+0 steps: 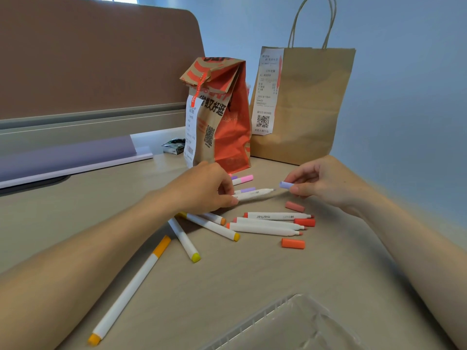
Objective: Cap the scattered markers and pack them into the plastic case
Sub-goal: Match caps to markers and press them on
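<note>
Hands: left grip (202, 189) clamped on white uncapped marker (252, 194), nib pointing right. right grip (321, 183) pinches lilac cap (286, 184), just short of the nib, not touching. Below on table (328, 274): barrel reading "marker" (275, 216), loose orange cap (293, 243). Clear plastic case (290, 324) at near edge. Behind: red paper bag (227, 137), QR code, characters "好运".

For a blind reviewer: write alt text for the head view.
A person's left hand holds an uncapped white marker while the right hand pinches a lilac cap just off its tip. Other markers and loose caps lie scattered on the tan desk, a clear plastic case nearest the camera, two paper bags behind.
</note>
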### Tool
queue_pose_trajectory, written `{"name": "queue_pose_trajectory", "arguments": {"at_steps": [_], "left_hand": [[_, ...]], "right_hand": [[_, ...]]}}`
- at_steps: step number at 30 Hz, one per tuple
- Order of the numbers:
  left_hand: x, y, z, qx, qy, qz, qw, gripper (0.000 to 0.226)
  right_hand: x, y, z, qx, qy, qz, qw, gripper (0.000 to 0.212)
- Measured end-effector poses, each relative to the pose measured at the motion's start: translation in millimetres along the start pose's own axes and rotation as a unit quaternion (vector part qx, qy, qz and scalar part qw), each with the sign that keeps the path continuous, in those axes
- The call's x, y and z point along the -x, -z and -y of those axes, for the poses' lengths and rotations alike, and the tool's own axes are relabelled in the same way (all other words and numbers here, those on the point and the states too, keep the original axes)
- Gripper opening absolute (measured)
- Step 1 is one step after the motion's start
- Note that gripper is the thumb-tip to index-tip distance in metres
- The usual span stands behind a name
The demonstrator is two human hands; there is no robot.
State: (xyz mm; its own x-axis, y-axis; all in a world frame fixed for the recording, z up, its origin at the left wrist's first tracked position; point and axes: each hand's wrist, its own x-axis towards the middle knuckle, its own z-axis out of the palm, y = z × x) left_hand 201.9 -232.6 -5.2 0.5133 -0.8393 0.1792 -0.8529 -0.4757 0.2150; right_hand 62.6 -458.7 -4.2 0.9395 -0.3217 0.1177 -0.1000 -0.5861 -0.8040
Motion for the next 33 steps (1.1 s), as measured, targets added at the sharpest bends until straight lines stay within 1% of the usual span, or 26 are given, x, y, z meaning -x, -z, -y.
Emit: {"name": "queue_pose_trajectory", "arguments": {"at_steps": [4, 8, 13, 15, 18, 22, 27, 31, 33], "left_hand": [[0.4, 3.0, -0.9, 0.004, -0.024, -0.030, 0.999, 0.017], [1.5, 2.9, -4.5, 0.011, -0.033, -0.030, 0.999, 0.015], [2.5, 3.1, -5.9, 0.025, -0.041, -0.037, 0.998, 0.014], [2.6, 2.4, -5.7, 0.033, -0.043, -0.044, 0.998, 0.015], [2.8, 2.0, -6.5, 0.051, -0.042, -0.048, 0.997, 0.014], [3.8, 2.7, -7.9, 0.106, -0.045, -0.047, 0.992, 0.015], [5.9, 6.7, -13.5, 0.193, -0.021, -0.046, 0.980, 0.014], [9.5, 9.7, -19.2, 0.249, -0.015, -0.019, 0.968, 0.011], [11.9, 12.4, -19.5, 0.284, 0.004, 0.008, 0.959, 0.009]], "right_hand": [[1.0, 1.4, 0.1, 0.013, 0.004, -0.010, 1.000, 0.020], [2.3, -0.7, 4.0, 0.020, 0.010, -0.005, 1.000, 0.019], [5.2, -0.8, 7.9, 0.008, 0.020, -0.003, 1.000, 0.009], [5.6, -1.6, 8.8, 0.010, 0.020, 0.004, 1.000, 0.010], [4.8, -1.0, 8.4, 0.009, 0.023, -0.004, 1.000, 0.017], [5.3, -0.5, 8.3, -0.068, 0.026, -0.005, 0.997, 0.015], [2.8, -5.0, 7.4, -0.107, 0.030, -0.024, 0.993, 0.016], [1.7, -6.9, 7.7, -0.128, 0.039, -0.038, 0.990, 0.016], [1.3, -9.8, 8.2, -0.137, 0.036, -0.034, 0.989, 0.015]]}}
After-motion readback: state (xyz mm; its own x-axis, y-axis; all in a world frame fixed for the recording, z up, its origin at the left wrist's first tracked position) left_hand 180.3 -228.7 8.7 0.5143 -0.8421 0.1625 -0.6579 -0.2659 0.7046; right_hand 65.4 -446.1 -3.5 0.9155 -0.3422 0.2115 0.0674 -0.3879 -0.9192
